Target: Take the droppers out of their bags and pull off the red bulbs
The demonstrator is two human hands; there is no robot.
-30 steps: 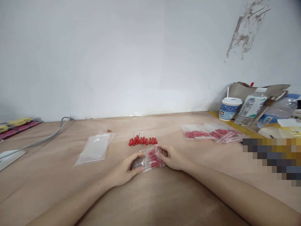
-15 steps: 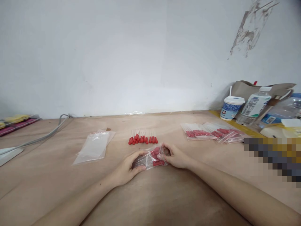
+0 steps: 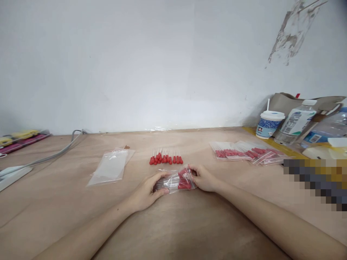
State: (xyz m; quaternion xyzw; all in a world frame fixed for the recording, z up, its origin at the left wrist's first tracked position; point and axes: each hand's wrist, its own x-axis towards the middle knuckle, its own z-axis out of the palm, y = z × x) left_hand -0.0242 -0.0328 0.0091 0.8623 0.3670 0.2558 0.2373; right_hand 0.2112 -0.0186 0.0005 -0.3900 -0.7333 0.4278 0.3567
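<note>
A clear zip bag (image 3: 173, 182) lies between my hands, with several glass droppers with red rubber bulbs (image 3: 184, 183) inside. My left hand (image 3: 151, 189) grips the bag's left end between thumb and fingers. At the right end, my right hand (image 3: 204, 178) pinches the bag's mouth near its red seal line; some of its fingertips are hidden by the plastic. Just beyond the bag, a row of loose droppers (image 3: 166, 159) lies with bulbs toward me. To the left rests a stack of flat, unfilled zip bags (image 3: 110, 168).
Filled bags of droppers (image 3: 241, 151) lie overlapping at the right. Behind them stand a lidded paper cup (image 3: 268, 124), a plastic bottle (image 3: 296, 121) and a beige bag (image 3: 282, 99). A grey cable (image 3: 58, 153) crosses the left side of the table, near a yellow and magenta package (image 3: 24, 140).
My right hand's thumb and fingers have shifted to the bag's right edge. The red bulbs show more fully inside the bag. The view has moved slightly.
</note>
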